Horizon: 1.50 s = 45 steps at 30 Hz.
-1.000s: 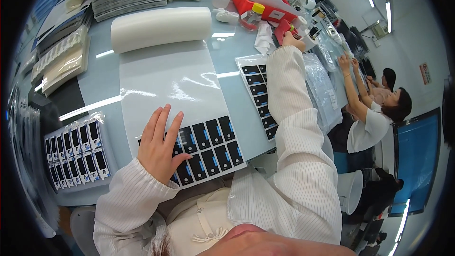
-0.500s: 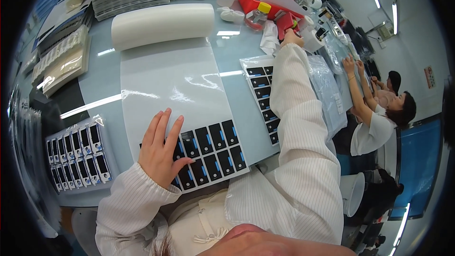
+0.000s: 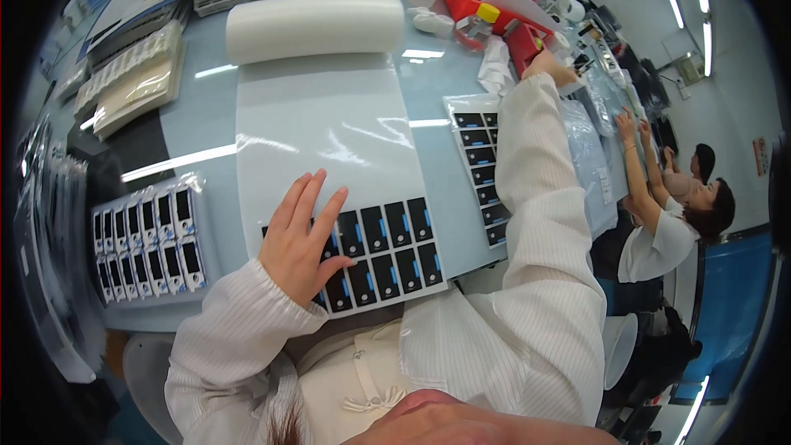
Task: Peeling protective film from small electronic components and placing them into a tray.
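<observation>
Left hand point(image 3: 298, 249) hides some black parts point(image 3: 387, 249); right hand point(image 3: 545, 66) too small to tell

White, finely striped long sleeves point(image 3: 544, 222) with gathered cuffs point(image 3: 272, 301).

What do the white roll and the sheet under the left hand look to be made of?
The white roll and its unrolled sheet look like thin, soft foam or plastic film: matte on the roll, with lamp glare and slight ripples on the flat part. The left hand presses it flat over glossy dark tiles, probably plastic.
</observation>
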Each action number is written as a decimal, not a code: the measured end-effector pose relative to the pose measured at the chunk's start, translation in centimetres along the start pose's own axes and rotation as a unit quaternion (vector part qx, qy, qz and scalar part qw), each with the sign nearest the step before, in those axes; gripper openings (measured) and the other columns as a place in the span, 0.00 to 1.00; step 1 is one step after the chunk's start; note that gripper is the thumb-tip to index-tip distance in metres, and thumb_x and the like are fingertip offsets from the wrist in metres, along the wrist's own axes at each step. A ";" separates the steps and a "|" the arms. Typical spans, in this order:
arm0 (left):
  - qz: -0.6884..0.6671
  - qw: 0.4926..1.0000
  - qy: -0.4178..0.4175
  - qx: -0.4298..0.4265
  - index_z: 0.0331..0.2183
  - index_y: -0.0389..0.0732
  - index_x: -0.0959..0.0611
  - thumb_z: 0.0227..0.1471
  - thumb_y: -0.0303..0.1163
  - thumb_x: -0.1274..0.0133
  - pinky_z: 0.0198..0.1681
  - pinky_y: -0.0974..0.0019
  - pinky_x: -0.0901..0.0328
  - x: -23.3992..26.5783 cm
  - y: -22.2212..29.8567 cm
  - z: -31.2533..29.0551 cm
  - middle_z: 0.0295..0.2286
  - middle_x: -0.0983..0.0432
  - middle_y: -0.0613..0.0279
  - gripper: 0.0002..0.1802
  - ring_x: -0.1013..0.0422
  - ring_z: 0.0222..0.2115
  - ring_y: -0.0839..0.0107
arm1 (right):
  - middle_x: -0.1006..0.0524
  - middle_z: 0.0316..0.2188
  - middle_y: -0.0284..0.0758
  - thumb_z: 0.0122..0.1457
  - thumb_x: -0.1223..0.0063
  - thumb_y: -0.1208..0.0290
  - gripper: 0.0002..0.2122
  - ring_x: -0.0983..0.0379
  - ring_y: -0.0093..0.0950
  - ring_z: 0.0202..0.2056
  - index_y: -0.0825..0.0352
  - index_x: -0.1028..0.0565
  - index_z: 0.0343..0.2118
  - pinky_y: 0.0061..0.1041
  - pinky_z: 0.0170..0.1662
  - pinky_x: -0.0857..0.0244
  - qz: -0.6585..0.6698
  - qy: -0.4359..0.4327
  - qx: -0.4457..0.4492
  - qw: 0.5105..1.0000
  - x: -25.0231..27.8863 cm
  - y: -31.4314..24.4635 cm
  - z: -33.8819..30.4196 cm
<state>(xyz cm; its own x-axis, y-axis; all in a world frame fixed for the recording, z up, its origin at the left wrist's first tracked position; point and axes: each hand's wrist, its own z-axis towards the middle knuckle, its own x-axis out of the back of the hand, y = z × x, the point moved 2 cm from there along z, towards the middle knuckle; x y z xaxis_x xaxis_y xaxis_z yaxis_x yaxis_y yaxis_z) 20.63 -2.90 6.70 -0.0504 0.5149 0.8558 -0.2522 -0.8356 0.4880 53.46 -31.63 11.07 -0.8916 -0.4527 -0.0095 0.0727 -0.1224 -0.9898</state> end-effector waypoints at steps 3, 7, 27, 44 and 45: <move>-0.022 0.999 0.012 -0.044 0.51 0.40 0.34 0.28 0.31 0.33 0.56 0.55 0.48 -0.2 -0.3 0.2 0.55 0.48 0.49 0.45 0.50 0.56 0.49 | 0.29 0.42 0.45 0.46 0.41 0.79 0.23 0.29 0.36 0.44 0.69 0.37 0.46 0.29 0.47 0.32 0.024 -0.131 0.066 0.989 -0.5 -0.1 -1.5; 0.006 0.996 0.004 -0.084 0.50 0.39 0.33 0.30 0.35 0.35 0.54 0.54 0.46 0.0 0.2 -0.6 0.53 0.44 0.47 0.42 0.47 0.54 0.49 | 0.27 0.29 0.32 0.41 0.39 0.76 0.16 0.32 0.22 0.30 0.69 0.26 0.37 0.19 0.35 0.37 -0.064 -0.432 0.139 0.889 -0.1 0.2 -6.4; 0.112 0.986 0.051 -0.112 0.45 0.39 0.24 0.44 0.23 0.54 0.54 0.52 0.43 -3.6 2.6 -10.4 0.48 0.33 0.45 0.22 0.39 0.52 0.50 | 0.27 0.37 0.46 0.56 0.53 0.67 0.14 0.32 0.40 0.43 0.67 0.27 0.43 0.32 0.48 0.40 -0.390 -0.460 0.423 0.677 1.9 7.0 -12.1; 0.190 0.951 0.213 0.122 0.47 0.41 0.25 0.32 0.29 0.34 0.52 0.55 0.42 5.5 -5.9 -16.0 0.51 0.36 0.52 0.34 0.42 0.53 0.53 | 0.26 0.41 0.44 0.53 0.48 0.64 0.17 0.29 0.39 0.43 0.68 0.27 0.43 0.33 0.47 0.36 -0.429 -0.455 0.431 0.651 2.4 5.1 -12.5; 0.179 0.949 0.215 0.145 0.47 0.42 0.25 0.34 0.29 0.35 0.52 0.56 0.42 5.3 -6.5 -16.5 0.51 0.36 0.52 0.33 0.42 0.53 0.53 | 0.26 0.40 0.44 0.53 0.48 0.64 0.16 0.29 0.39 0.43 0.68 0.27 0.43 0.33 0.47 0.36 -0.419 -0.456 0.439 0.651 2.1 5.5 -12.1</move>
<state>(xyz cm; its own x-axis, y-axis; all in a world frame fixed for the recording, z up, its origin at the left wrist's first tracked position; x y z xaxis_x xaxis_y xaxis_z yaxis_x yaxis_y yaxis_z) 6.04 8.39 5.23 -0.4878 0.1663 0.8570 0.1288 -0.9572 0.2591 46.53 -22.55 3.85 -0.1761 -0.1893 0.9660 0.3170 -0.9400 -0.1264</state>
